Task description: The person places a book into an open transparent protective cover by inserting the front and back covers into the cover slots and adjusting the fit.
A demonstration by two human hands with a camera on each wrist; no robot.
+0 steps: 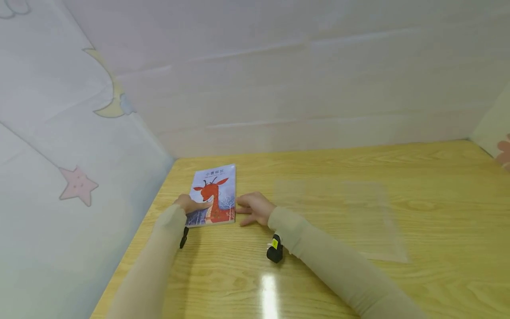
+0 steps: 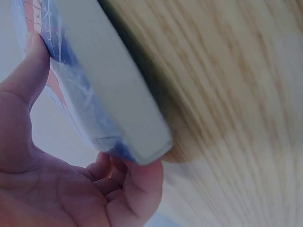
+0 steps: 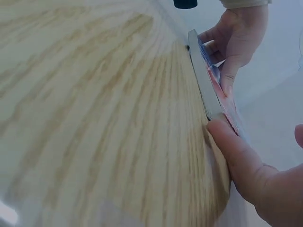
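A picture book [image 1: 213, 195] with a red deer on its cover lies flat on the wooden table, near the left side. Its glossy cover and thick pale edge [image 2: 113, 80] show in the left wrist view. My left hand [image 1: 189, 204] holds the book at its left side, thumb on the cover and fingers curled by the lower corner [image 2: 137, 189]. On the opposite side, my right hand [image 1: 256, 208] touches the book's right edge with its fingers fairly straight. The right wrist view shows one digit [image 3: 232, 142] against that edge; the other fingers are mostly hidden there.
A thin see-through sheet [image 1: 382, 221] lies on the table [image 1: 446, 212] to the right of my right forearm. Pale wall coverings with a moon and a pink star [image 1: 79, 185] stand behind and to the left. A black wrist device [image 1: 275, 249] hangs beneath my right sleeve.
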